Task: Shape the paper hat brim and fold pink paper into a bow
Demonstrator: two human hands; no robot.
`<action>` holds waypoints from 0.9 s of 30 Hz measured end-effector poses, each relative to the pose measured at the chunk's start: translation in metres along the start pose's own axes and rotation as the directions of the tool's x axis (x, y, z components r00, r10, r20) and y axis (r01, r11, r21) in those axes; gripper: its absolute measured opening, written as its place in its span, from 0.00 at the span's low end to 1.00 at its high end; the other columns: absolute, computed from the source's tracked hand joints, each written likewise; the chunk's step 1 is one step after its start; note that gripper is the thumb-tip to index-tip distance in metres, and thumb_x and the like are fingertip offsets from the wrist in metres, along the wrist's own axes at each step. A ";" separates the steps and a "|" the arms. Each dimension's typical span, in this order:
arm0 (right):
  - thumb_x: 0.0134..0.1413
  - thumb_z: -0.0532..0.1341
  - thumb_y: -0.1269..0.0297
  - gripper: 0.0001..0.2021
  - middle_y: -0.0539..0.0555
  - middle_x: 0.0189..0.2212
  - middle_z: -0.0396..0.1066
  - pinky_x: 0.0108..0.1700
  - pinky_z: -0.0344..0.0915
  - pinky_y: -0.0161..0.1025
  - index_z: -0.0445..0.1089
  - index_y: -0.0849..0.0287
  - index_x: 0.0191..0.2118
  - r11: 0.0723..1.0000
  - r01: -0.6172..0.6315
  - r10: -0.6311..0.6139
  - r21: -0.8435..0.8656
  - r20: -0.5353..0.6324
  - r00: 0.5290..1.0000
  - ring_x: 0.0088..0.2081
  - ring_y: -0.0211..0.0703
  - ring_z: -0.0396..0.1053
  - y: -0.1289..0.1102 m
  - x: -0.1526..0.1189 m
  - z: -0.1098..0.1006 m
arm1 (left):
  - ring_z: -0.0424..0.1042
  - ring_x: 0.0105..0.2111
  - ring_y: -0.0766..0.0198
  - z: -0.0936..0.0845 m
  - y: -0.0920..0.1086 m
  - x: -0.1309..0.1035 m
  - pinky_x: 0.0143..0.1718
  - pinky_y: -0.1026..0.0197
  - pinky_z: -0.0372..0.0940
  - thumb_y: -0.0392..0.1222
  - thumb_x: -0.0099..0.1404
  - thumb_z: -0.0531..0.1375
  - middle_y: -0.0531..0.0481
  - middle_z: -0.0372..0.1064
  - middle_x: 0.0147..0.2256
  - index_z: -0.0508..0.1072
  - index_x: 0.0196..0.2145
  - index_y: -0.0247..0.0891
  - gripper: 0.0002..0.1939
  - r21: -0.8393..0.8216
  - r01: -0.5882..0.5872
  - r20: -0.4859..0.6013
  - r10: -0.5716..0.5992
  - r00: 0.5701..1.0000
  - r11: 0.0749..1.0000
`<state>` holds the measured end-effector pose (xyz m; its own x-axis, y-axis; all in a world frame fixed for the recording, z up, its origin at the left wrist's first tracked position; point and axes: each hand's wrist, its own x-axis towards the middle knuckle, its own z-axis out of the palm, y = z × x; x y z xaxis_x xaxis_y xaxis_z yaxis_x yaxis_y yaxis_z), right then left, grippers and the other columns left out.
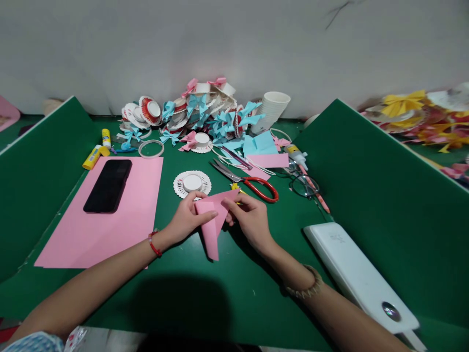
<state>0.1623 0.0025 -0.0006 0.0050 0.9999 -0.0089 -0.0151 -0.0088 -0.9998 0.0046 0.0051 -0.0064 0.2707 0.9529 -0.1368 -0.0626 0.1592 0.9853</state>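
Head view: both grips are closing on a folded pink paper (210, 240) over a green counter (252, 303)

Underneath everything, the counter is stretching between green side panels (388, 186). Along its far side, a heap of paper crafts (220, 120) is spreading out in blue, pink, white and red. Large pink sheets (124, 239) are lying at the left, and a white device (361, 274) is resting at the right. Between these, the left hand (185, 217) is clamping the folded paper with thumb and fingers, while the right hand (252, 222) is pinching its upper right part. That paper is sitting between the two hands, near the counter's middle. A stack of cups (271, 112) is leaning beside the heap. A black phone (108, 187) is lying on the sheets. Red-handled scissors (238, 178) are lying just beyond the right hand. A white scalloped disc (192, 183) is lying just beyond the left. Glasses (305, 186) are resting near the right panel, and yellow glue sticks (92, 157) near the left.
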 end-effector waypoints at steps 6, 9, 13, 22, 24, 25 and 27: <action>0.42 0.65 0.55 0.14 0.47 0.15 0.69 0.20 0.68 0.34 0.64 0.59 0.26 0.987 -0.039 0.040 0.158 -0.002 0.999 0.16 0.36 0.67 0.003 -0.002 0.004 | 0.69 0.22 0.69 0.001 0.000 0.002 0.25 0.67 0.64 0.53 0.52 0.63 0.51 0.70 0.26 0.65 0.36 0.34 0.22 -0.229 0.023 0.024 -0.018 1.000 0.973; 0.42 0.66 0.57 0.14 0.44 0.16 0.68 0.19 0.67 0.34 0.62 0.57 0.32 0.986 -0.032 0.025 0.162 0.044 0.999 0.15 0.37 0.67 0.004 -0.003 0.005 | 0.68 0.16 0.66 0.003 0.002 -0.002 0.18 0.66 0.63 0.59 0.56 0.58 0.53 0.69 0.21 0.63 0.37 0.36 0.23 -0.177 0.079 0.054 -0.070 0.996 0.981; 0.48 0.62 0.61 0.12 0.45 0.21 0.68 0.22 0.67 0.35 0.60 0.56 0.38 0.994 0.112 -0.112 -0.007 -0.003 0.994 0.20 0.37 0.69 0.005 -0.003 0.001 | 0.66 0.13 0.68 0.004 0.003 -0.007 0.12 0.68 0.58 0.59 0.57 0.57 0.56 0.66 0.20 0.61 0.36 0.38 0.22 -0.067 0.065 -0.003 -0.065 0.998 0.996; 0.49 0.62 0.67 0.02 0.57 0.40 0.68 0.45 0.64 0.49 0.70 0.55 0.27 0.483 0.631 -0.717 -0.607 0.140 0.683 0.43 0.49 0.67 -0.013 -0.002 -0.010 | 0.61 0.25 0.69 0.007 0.005 -0.011 0.27 0.65 0.56 0.52 0.60 0.56 0.54 0.63 0.25 0.65 0.29 0.36 0.15 0.313 -0.167 -0.096 0.206 0.974 0.935; 0.49 0.62 0.65 0.01 0.56 0.40 0.69 0.45 0.63 0.50 0.71 0.54 0.28 0.463 0.642 -0.685 -0.610 0.213 0.697 0.43 0.49 0.66 -0.016 -0.002 -0.011 | 0.59 0.25 0.69 0.007 0.007 -0.010 0.27 0.65 0.54 0.52 0.61 0.55 0.54 0.62 0.25 0.66 0.29 0.36 0.15 0.353 -0.193 -0.058 0.227 0.972 0.916; 0.49 0.62 0.65 0.01 0.56 0.40 0.69 0.45 0.63 0.50 0.71 0.54 0.29 0.482 0.638 -0.654 -0.600 0.238 0.718 0.43 0.49 0.66 -0.017 -0.002 -0.012 | 0.58 0.24 0.69 0.007 0.008 -0.010 0.26 0.65 0.53 0.52 0.62 0.55 0.54 0.62 0.24 0.65 0.29 0.36 0.15 0.365 -0.201 -0.039 0.230 0.972 0.909; 0.50 0.62 0.65 0.01 0.55 0.40 0.70 0.45 0.63 0.48 0.70 0.54 0.30 0.540 0.616 -0.580 -0.574 0.276 0.766 0.43 0.48 0.67 -0.020 0.001 -0.013 | 0.57 0.24 0.69 0.005 0.011 -0.008 0.26 0.65 0.52 0.52 0.62 0.54 0.54 0.61 0.24 0.65 0.30 0.36 0.15 0.393 -0.225 -0.008 0.248 0.969 0.892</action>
<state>0.1755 0.0038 0.0195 -0.2637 0.7727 0.5774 0.5689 0.6080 -0.5538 0.0068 -0.0027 0.0060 0.2385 0.9647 0.1113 0.2606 -0.1739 0.9497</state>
